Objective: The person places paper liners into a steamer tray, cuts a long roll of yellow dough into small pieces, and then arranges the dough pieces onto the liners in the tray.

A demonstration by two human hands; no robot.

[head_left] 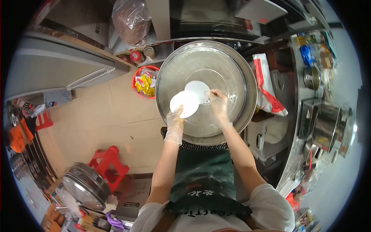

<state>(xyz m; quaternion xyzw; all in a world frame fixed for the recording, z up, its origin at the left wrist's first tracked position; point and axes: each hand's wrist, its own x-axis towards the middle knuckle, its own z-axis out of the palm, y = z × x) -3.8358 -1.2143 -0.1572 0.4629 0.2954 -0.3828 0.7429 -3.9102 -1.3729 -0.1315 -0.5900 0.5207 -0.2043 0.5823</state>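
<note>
My left hand point(176, 123), in a clear plastic glove, grips a white round disc point(184, 103) by its near edge, thumb on top. A second white round disc point(197, 89) lies partly behind the first, and my right hand point(218, 105), gloved too, pinches its right edge between closed fingers. Both discs look thin and flat. Beneath them is a wide round metal basin point(201, 127) with a dull, scuffed bottom, and both hands are over its near half.
A red basket point(134, 86) with yellow packets point(145, 84) stands left of the basin. A red stool point(109, 167) is on the floor at lower left. Right of the basin lies a red and white bag point(266, 87); beyond it runs a cluttered counter with metal pots point(312, 78).
</note>
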